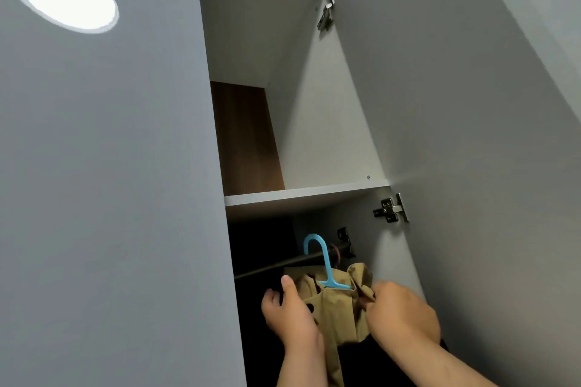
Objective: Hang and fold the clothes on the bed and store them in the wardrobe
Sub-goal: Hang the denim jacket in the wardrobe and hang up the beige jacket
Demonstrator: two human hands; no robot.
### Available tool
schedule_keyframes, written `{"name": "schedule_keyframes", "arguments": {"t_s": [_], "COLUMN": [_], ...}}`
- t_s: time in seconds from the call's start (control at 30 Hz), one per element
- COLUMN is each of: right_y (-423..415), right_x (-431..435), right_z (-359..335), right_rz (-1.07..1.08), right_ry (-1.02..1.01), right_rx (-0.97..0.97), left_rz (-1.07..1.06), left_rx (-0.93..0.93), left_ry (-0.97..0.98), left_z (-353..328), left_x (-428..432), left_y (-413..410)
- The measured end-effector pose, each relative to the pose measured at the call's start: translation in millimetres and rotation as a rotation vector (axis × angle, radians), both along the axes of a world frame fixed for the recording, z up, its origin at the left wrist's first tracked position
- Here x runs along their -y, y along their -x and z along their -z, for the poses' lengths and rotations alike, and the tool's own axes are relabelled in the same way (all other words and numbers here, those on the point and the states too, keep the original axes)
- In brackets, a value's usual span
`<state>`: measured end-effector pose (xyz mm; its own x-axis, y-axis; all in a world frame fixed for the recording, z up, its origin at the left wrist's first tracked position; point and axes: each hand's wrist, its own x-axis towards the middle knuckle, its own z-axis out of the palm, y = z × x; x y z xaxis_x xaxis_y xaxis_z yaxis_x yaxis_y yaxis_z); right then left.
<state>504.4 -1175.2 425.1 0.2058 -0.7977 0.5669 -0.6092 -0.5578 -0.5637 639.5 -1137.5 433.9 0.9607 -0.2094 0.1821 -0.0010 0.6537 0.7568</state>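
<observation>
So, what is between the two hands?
The tan garment on the blue hanger lies between the left hand and the right hand; both hold it. The head view shows this.

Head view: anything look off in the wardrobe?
Tan garment hangs bunched and lopsided on the blue hanger, held by left hand and right hand. Hook tilted by the rod; seated or not, cannot tell.

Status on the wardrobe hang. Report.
Gripping khaki garment: left hand, right hand. Garment on blue hanger, hook at rod, seating unclear. Close overhead: shelf.
</observation>
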Motion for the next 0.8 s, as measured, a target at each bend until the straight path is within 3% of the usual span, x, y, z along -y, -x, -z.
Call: {"name": "schedule_keyframes", "arguments": {"t_s": [0.2,0.43,0.63,0.8], "right_y": [-25.6,-61.7,-79.7,-90.7], "right_x": [45.9,85.5,109.9,118.7], "right_z": [-2.4,-1.9,-4.8,-4.0], "right_rz": [-0.013,0.021,0.028,-0.001], "right_ry": [0.02,0.059,0.103,0.09], "right_rx": [0.044,0.001,-0.011,0.005], "left_rz": [0.088,-0.121,-0.115,-0.034], "left_rx": [-0.166,-0.106,-0.117,-0.114], "left_ry": [0.306,0.329,0.297,0.383], "left_z": [-5.8,-17.1,-28.6,-24.8], "left_x": [44.7,91.5,107.7,112.0], "left_y": [-39.0,-66.0,-100.1,-106.6]}}
